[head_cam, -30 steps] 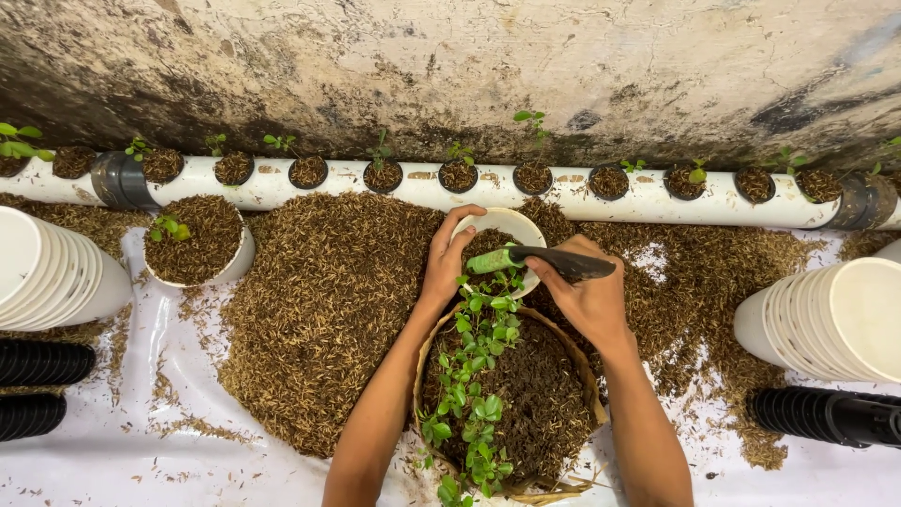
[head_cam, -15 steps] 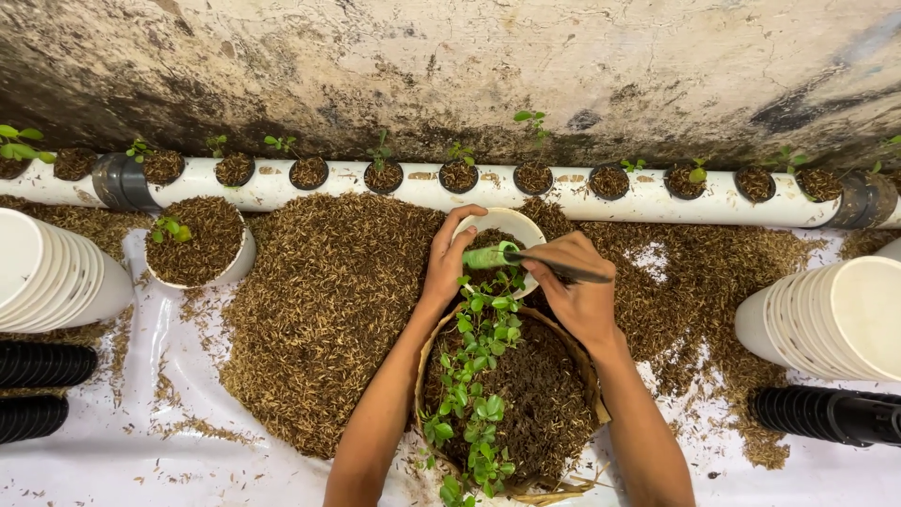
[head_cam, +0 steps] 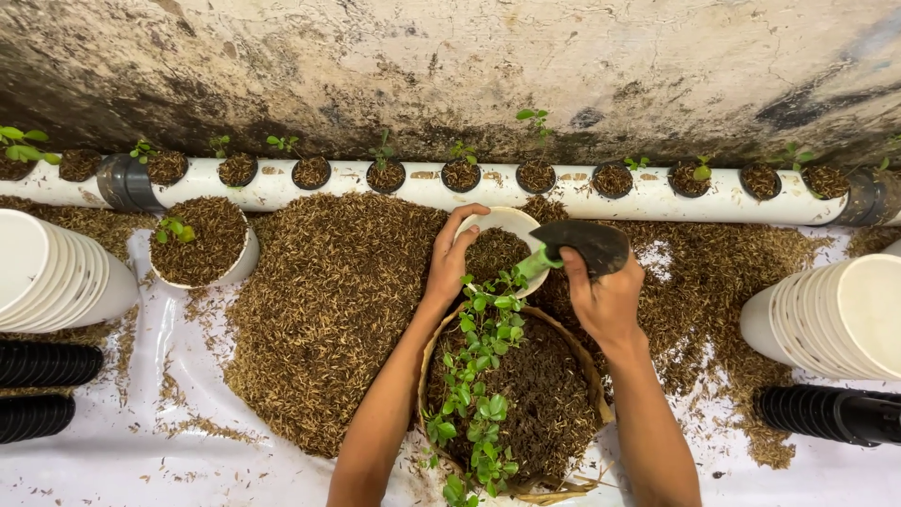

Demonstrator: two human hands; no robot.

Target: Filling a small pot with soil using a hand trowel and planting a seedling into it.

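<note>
Right now I count two hands at work. My left hand (head_cam: 452, 263) curls its fingers over the near rim of one white cup (head_cam: 507, 246), gripping it; the cup sits on the husk pile just below the pipe and is partly filled with brown husk. My right hand (head_cam: 605, 299) is closed around the green handle of one small trowel (head_cam: 577, 246), whose dark blade is turned up beside the cup's right edge.

Just beneath both hands sits one round brown basket (head_cam: 589, 371) of dark soil with a cluster of green seedlings (head_cam: 474, 376). One more filled white cup (head_cam: 202, 242) with a sprout stands to the left. Two stacks of empty white cups lie on their sides, a left stack (head_cam: 56, 268) and a right stack (head_cam: 831, 314). Three black ribbed tubes are partly in view, two on the left and one on the right (head_cam: 831, 415).

One long white pipe (head_cam: 422, 188) runs along the wall with about a dozen husk-filled holes. Loose husk (head_cam: 324, 310) is spread over white sheeting (head_cam: 113, 460), under a stained, peeling wall (head_cam: 450, 66).
</note>
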